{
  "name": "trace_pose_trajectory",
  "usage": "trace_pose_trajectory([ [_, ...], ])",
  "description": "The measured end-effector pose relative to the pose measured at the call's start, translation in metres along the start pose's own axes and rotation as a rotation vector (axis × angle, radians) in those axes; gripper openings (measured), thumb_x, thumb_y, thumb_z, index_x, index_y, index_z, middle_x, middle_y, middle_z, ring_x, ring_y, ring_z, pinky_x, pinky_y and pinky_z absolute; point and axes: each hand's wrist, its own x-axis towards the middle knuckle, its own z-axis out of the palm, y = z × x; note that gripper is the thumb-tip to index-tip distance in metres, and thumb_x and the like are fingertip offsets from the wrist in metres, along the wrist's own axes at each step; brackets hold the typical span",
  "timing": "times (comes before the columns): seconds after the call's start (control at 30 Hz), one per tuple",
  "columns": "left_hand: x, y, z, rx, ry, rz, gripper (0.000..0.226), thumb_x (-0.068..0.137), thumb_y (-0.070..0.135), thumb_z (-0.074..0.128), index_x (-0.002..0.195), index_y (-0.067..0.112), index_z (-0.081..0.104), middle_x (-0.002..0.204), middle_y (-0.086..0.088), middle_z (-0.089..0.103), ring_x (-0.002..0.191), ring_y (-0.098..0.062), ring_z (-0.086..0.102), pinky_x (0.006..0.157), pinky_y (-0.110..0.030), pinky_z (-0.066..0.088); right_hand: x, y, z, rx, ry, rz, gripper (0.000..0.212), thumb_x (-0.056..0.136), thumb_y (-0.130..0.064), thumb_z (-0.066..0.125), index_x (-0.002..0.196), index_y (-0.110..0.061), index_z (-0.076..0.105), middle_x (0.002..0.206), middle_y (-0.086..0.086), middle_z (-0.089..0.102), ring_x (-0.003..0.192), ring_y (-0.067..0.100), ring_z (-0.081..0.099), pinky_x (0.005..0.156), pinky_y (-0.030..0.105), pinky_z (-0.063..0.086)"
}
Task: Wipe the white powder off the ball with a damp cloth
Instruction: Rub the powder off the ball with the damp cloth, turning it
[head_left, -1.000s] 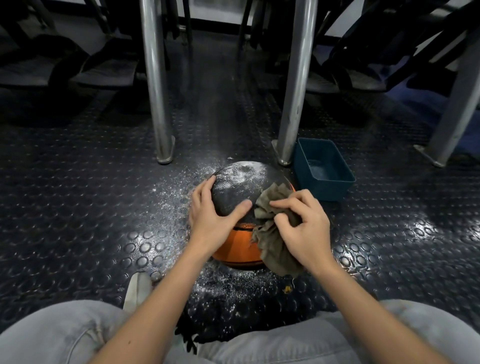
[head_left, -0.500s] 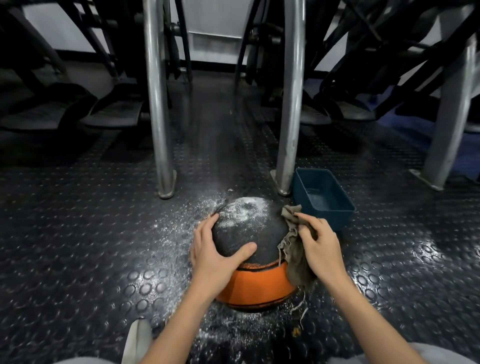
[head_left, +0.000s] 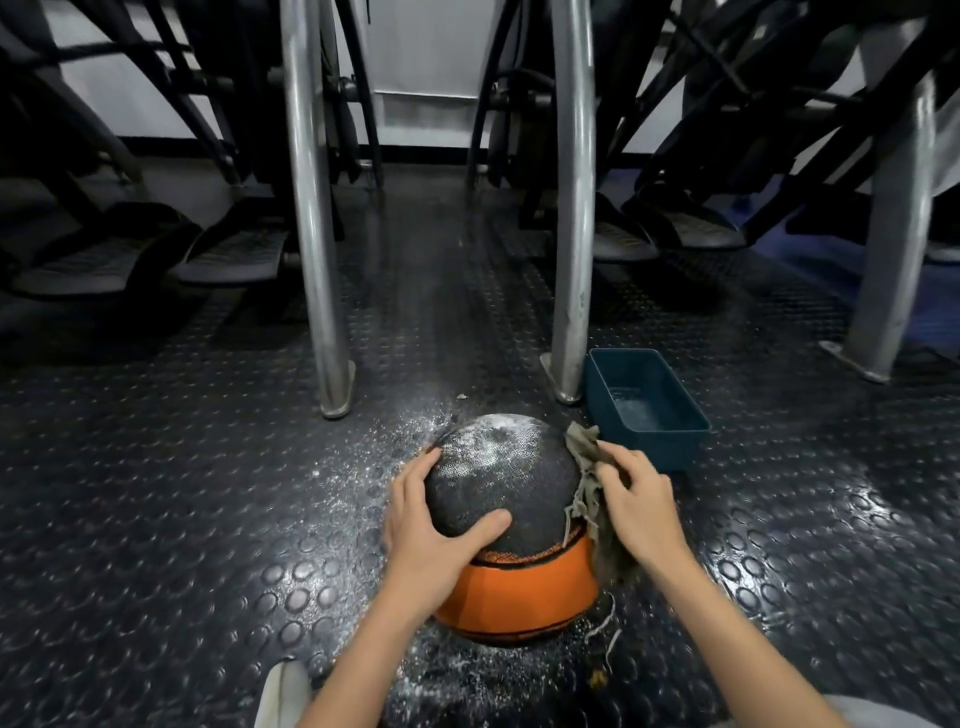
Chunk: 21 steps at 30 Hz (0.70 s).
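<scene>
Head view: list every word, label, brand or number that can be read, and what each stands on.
None can be read: the ball, the cloth, the tub and the floor show no print, label or number.

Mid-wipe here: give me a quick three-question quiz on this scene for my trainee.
1. True or false: the right hand holds the cloth against the ball's right side.
2. Where on the ball is white powder? A) top B) orange band C) nowhere
3. Fill in: the blue tub stands on the ball's ____ side.
Key: 1 true; 2 A; 3 right.
</scene>
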Motion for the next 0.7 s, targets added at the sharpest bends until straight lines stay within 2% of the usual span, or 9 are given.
trace_pose_trajectory([
  [0.1,-0.003,-0.002,-0.002,-0.026,-0.021,-0.011,0.101,0.043,0.08,0.067,0.131,0.05,0.028,0.129,0.027,0.025,0.131,-0.012,0.031,0.11,-0.048,0.033,-0.019,-0.013,0.003,-0.075,0.037,-0.105,0.03,0.095,-0.016,0.045,0.117,-0.025,0.064,0.105,-0.015,0.053,0.099,0.011,0.036,0.08,0.022,0.027],
  [0.23,-0.002,-0.003,-0.01,-0.019,-0.046,-0.003,0.103,0.045,0.074,0.068,0.135,0.042,0.03,0.136,0.015,0.028,0.13,-0.012,0.033,0.11,-0.045,0.034,-0.046,-0.035,0.003,-0.196,0.029,-0.529,0.031,0.087,-0.027,0.044,0.102,-0.022,0.071,0.103,-0.009,0.059,0.088,0.012,0.035,0.078,0.023,0.034],
  [0.27,-0.002,-0.002,-0.011,-0.017,-0.053,-0.001,0.103,0.045,0.074,0.068,0.135,0.041,0.03,0.135,0.014,0.028,0.129,-0.012,0.034,0.11,-0.044,0.034,-0.041,-0.033,0.002,-0.232,0.017,-0.572,0.03,0.087,-0.026,0.045,0.102,-0.021,0.071,0.102,-0.008,0.06,0.088,0.012,0.035,0.077,0.025,0.035],
  [0.3,-0.002,-0.001,-0.011,-0.011,-0.059,0.001,0.102,0.045,0.074,0.068,0.134,0.041,0.03,0.134,0.014,0.028,0.128,-0.012,0.034,0.111,-0.043,0.034,-0.032,-0.026,0.002,-0.25,0.006,-0.529,0.028,0.088,-0.023,0.047,0.104,-0.021,0.07,0.101,-0.007,0.059,0.089,0.012,0.036,0.077,0.026,0.036],
  [0.4,0.0,0.002,-0.009,0.003,-0.075,-0.001,0.101,0.047,0.075,0.071,0.133,0.043,0.029,0.134,0.015,0.027,0.13,-0.013,0.033,0.111,-0.045,0.032,-0.003,-0.004,-0.005,-0.117,-0.017,-0.142,0.03,0.092,-0.014,0.048,0.117,-0.021,0.064,0.11,-0.001,0.059,0.105,0.022,0.045,0.087,0.031,0.033],
  [0.47,0.001,0.003,-0.007,0.02,-0.073,-0.001,0.101,0.05,0.074,0.074,0.135,0.043,0.028,0.135,0.016,0.027,0.131,-0.014,0.032,0.111,-0.047,0.031,-0.005,-0.002,-0.004,-0.097,0.008,-0.047,0.032,0.093,-0.012,0.047,0.119,-0.02,0.063,0.114,-0.001,0.06,0.106,0.022,0.044,0.086,0.025,0.029],
  [0.53,0.001,0.002,-0.007,0.017,-0.056,-0.001,0.103,0.048,0.074,0.071,0.136,0.041,0.029,0.135,0.015,0.028,0.131,-0.014,0.033,0.111,-0.047,0.032,-0.025,-0.019,0.002,-0.134,0.066,-0.189,0.03,0.091,-0.015,0.047,0.113,-0.019,0.067,0.108,-0.004,0.06,0.096,0.013,0.035,0.08,0.02,0.026],
  [0.63,0.001,-0.001,-0.007,0.002,-0.033,0.015,0.102,0.045,0.075,0.066,0.135,0.039,0.031,0.131,0.014,0.03,0.13,-0.013,0.033,0.111,-0.045,0.031,-0.051,-0.038,0.006,-0.175,0.063,-0.511,0.031,0.086,-0.025,0.044,0.101,-0.02,0.072,0.101,-0.007,0.06,0.09,0.012,0.034,0.079,0.023,0.032],
  [0.7,0.002,-0.001,-0.008,-0.005,-0.042,0.009,0.101,0.045,0.074,0.066,0.134,0.041,0.03,0.13,0.014,0.029,0.13,-0.013,0.033,0.112,-0.045,0.031,-0.038,-0.029,0.004,-0.208,0.038,-0.5,0.03,0.087,-0.024,0.045,0.102,-0.021,0.07,0.102,-0.004,0.059,0.092,0.016,0.037,0.08,0.026,0.034],
])
